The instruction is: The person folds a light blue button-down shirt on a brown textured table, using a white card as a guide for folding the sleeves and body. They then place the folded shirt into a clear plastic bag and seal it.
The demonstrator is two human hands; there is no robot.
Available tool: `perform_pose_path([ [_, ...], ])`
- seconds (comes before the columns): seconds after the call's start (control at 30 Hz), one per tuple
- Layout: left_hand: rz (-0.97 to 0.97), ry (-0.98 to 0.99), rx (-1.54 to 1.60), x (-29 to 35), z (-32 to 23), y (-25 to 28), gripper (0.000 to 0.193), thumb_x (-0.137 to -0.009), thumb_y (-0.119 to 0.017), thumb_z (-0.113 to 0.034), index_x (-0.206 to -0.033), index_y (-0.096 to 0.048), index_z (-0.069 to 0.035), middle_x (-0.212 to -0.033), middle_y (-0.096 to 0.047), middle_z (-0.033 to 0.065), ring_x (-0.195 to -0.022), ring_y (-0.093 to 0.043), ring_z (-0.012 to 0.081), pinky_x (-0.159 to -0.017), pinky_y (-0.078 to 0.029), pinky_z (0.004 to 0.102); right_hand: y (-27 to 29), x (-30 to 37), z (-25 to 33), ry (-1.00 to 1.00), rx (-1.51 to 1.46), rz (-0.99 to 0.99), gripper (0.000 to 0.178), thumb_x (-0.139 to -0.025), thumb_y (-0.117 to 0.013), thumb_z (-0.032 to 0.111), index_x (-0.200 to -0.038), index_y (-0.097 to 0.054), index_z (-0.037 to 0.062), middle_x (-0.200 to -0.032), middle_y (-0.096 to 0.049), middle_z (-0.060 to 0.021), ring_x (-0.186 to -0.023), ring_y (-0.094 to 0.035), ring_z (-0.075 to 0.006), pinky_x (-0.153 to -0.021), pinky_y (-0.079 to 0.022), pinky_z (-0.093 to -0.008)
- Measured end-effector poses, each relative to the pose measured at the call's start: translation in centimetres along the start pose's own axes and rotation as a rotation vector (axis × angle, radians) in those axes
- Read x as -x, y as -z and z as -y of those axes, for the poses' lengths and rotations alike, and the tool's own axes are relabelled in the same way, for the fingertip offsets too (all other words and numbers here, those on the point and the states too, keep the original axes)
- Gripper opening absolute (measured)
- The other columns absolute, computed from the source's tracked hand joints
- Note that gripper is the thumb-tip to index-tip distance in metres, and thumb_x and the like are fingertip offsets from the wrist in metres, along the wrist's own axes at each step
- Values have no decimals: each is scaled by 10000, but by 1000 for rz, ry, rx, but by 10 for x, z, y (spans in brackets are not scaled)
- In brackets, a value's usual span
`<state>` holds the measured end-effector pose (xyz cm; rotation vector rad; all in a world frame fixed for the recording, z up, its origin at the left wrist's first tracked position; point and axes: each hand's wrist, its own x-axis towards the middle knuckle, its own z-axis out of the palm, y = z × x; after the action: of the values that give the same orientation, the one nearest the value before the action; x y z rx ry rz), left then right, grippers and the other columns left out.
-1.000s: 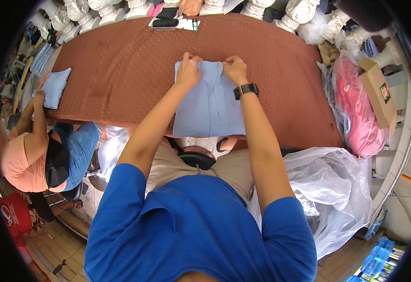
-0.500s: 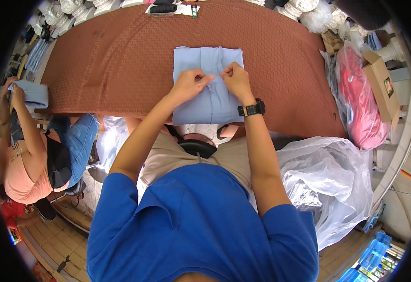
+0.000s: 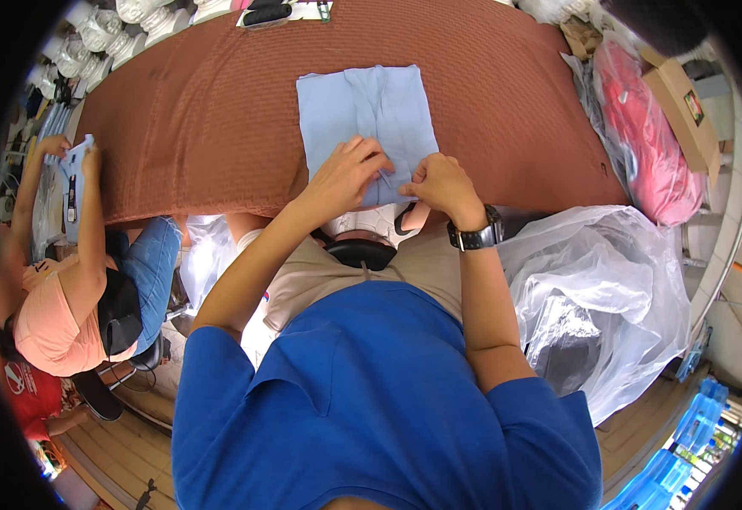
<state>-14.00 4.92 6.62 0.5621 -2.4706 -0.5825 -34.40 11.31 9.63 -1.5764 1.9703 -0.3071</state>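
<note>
Since the earlier frame: both hands have come down the cloth toward the wearer. The left hand [image 3: 349, 177] and right hand [image 3: 445, 184] were near mid-length; now they are at the near end, leaving the far half uncovered. Work on the folded, light-blue, thin fabric garment [image 3: 372, 110] therefore appears to have reached its near edge (judgement).

Position: garment lies flat on the worktop [image 3: 209, 119], covered in brown textured cloth, its near end at the worktop's near edge. Raised central strip runs lengthwise, slightly rumpled.

Hands: left, fingers curled down onto the near part of the strip; grip beneath hidden. Right, thumb and forefinger drawn together at the near right corner; cannot tell whether fabric is caught between them. Black wristwatch [image 3: 478, 233] on right wrist.

Also changed: at left, a seated co-worker in a peach top [image 3: 61, 327] now holds a second light-blue garment [image 3: 77, 166] upright, narrow side showing; it was held flatter.

Right side: crumpled translucent plastic bag [image 3: 617, 263] beside the wearer.
</note>
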Motion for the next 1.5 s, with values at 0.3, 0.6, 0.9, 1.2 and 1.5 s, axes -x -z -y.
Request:
perform_pose_path([
  [0.3, -23, -3, 74, 34, 13, -2, 303, -724, -600, 57, -996, -669, -58, -1058, -588, 58, -993, -526, 282, -852, -464, 423, -25, 11, -13, 50, -248, -203, 201, -765, -780, 216, -798, -678, 45, -739, -687, -177, -766, -695, -374, -669, -525, -459],
  [0.6, -221, -8, -241, 58, -17, -39, 268, -707, -673, -63, -965, -702, -128, -1086, -595, 26, -1082, -540, 250, -907, -418, 411, -34, 29, -2, 39, -111, -188, 212, -779, -760, 192, -765, -641, 18, -719, -686, -165, -700, -688, -351, -669, -525, -457],
  [0.9, -320, -158, -332, 66, -7, -49, 213, -717, -684, -129, -924, -705, -174, -1211, -620, -1, -1142, -550, 237, -967, -420, 439, -43, 32, -7, -154, -724, 142, 99, -884, -691, 50, -906, -669, -44, -713, -719, -133, -517, -666, -123, -432, -480, -253],
  [1.2, -328, -110, -385, 76, 2, -47, 216, -699, -738, -120, -905, -697, -169, -1227, -611, 12, -1174, -522, 255, -982, -402, 451, -57, 17, -34, -132, -901, 135, 183, -820, -782, 36, -915, -667, -70, -760, -711, -113, -627, -710, -134, -526, -557, -239],
  [1.5, -268, 649, 426, 88, -58, -70, 241, -844, -768, -162, -1018, -633, -63, -1115, -648, 102, -947, -624, 215, -823, -487, 345, -59, 18, -39, -116, -879, 22, 195, -816, -776, 25, -851, -607, -67, -740, -694, -116, -640, -713, -144, -538, -565, -246],
])
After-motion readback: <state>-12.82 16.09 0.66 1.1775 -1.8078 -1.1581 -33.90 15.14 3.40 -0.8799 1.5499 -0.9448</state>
